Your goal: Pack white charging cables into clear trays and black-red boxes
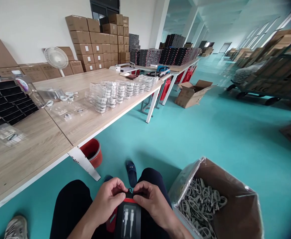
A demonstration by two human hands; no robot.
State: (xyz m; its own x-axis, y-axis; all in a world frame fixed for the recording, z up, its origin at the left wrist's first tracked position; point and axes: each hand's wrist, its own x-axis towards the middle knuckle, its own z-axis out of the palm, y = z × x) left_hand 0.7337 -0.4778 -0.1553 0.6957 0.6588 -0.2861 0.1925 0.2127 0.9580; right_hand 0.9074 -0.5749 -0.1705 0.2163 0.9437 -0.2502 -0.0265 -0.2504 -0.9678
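Between my knees is a black retail box [129, 219] with a red band near its top. Two white cable connectors show through its clear window. My left hand [107, 200] pinches the top left corner with thumb and fingers. At the top right corner, my right hand [151, 201] grips the same edge. A small black loop [130, 190] sticks up between the fingertips of both hands. Partly hidden below my left forearm, a red item [111, 221] lies by the box.
A lined carton [235, 199] full of coiled white cables [201, 202] stands to my right. On the table [43, 139] to the left are bagged cables [120, 91] and black boxes [8, 99]. A red bucket [97, 156] sits under the table, beside its leg [84, 162].
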